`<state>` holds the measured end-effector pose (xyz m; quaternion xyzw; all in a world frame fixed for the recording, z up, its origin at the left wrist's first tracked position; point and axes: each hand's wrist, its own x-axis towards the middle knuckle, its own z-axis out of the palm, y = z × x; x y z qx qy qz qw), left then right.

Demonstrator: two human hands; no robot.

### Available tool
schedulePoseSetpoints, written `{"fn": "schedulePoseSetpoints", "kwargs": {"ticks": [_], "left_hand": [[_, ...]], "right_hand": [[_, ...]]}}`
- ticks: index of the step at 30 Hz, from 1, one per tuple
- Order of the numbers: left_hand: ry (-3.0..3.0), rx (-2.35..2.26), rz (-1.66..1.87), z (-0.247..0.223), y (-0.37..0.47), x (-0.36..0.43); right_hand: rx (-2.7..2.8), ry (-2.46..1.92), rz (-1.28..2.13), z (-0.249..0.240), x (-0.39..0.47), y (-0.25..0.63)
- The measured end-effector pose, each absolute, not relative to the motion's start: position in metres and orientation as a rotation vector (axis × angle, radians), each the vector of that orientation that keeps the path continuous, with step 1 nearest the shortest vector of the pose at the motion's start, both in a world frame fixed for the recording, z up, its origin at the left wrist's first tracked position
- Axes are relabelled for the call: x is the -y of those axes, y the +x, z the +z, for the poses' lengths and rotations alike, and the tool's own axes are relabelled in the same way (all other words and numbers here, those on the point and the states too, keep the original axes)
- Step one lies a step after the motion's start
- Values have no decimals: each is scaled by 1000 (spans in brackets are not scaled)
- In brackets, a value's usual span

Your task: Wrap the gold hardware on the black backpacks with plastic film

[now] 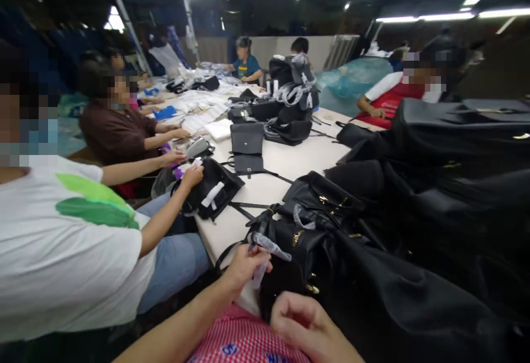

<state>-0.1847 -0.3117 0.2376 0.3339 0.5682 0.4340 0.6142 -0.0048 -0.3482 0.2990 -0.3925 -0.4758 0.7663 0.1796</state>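
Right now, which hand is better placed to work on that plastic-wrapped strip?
Left, I'd say. The left hand has its fingers on the plastic-wrapped strip, by a black bag. The right hand is curled nearer the camera, apart from the strip, nothing visible in it.

The handbags (314, 247) are black with gold clasps (297, 237) on a white bench (285, 159); the apron (248, 335) is red-and-white checked with blue lettering, the nearby white T-shirt (74, 252) printed with green leaves (95, 203).
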Motion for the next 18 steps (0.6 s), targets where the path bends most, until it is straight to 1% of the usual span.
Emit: {"fn": "schedulePoseSetpoints", "kwargs": {"ticks": [2, 4, 9, 14, 18], "left_hand": [[783, -1325, 1054, 240, -185, 316], [779, -1356, 1098, 239, -186, 322], [723, -1443, 1145, 235, -188, 339], [782, -1517, 1149, 240, -188, 345], [808, -1525, 1160, 246, -188, 345]], "right_hand": [[1424, -1076, 2173, 301, 323, -33], [1439, -1131, 2123, 288, 304, -48], [1476, -1288, 2116, 255, 279, -42], [1595, -1309, 2105, 255, 279, -47], [1598, -1381, 1987, 258, 281, -55]]}}
